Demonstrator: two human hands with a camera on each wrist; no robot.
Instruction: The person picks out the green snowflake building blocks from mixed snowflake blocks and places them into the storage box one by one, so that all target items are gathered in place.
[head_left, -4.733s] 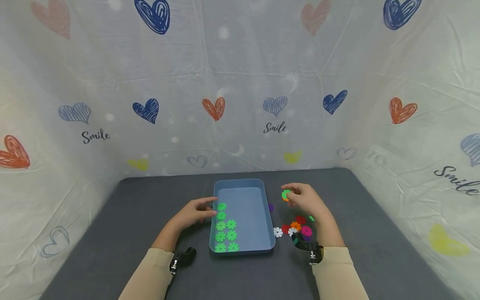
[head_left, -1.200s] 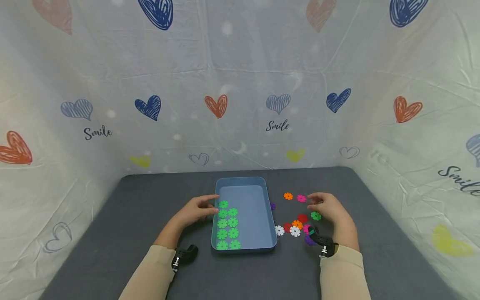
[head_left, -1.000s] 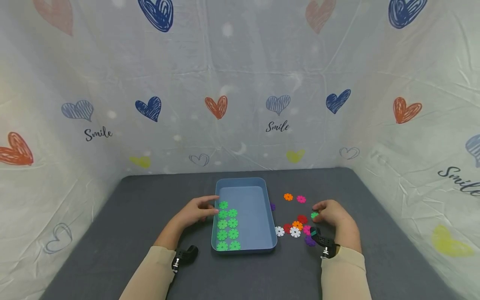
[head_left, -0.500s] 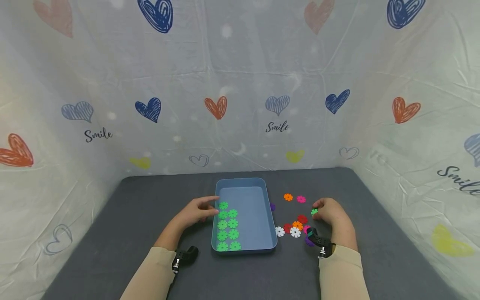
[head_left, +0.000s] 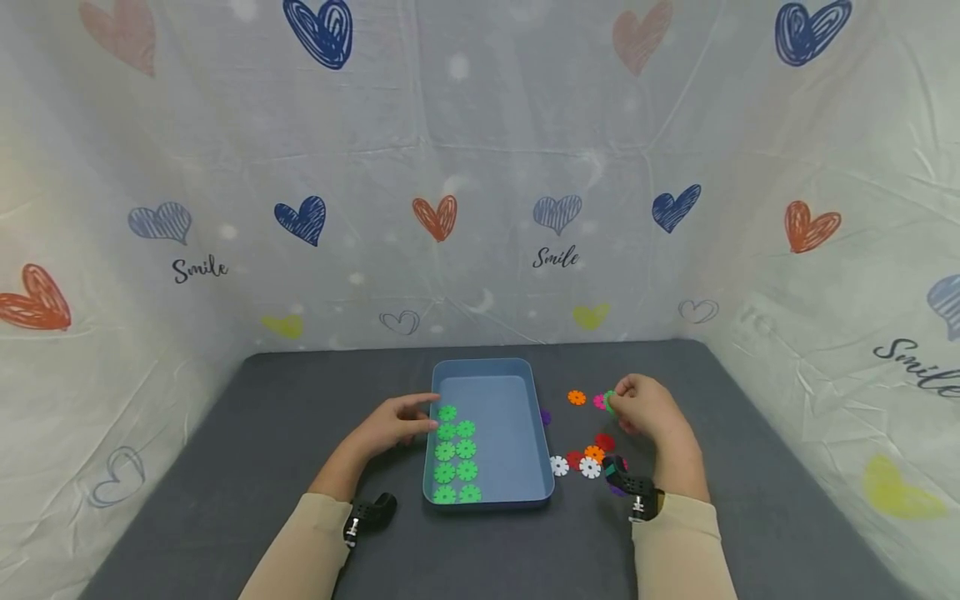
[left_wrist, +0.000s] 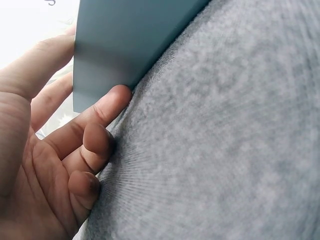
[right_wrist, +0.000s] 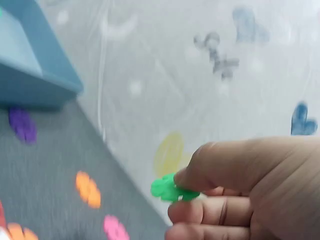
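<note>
Hiding most of green disc (right_wrist: 172, 190): right hand (head_left: 647, 407).

Both forearms in beige sleeves reach up from six o'clock, each wrist strapped with a black camera mount. The left hand (head_left: 390, 427) lies low at about ten o'clock of frame centre's lower half, fingers (left_wrist: 100, 112) nearly straight, thumb spread apart. The right hand (head_left: 648, 408) is raised at two o'clock of it, thumb and fingertips (right_wrist: 187, 210) pinched together, knuckles curled.
</note>
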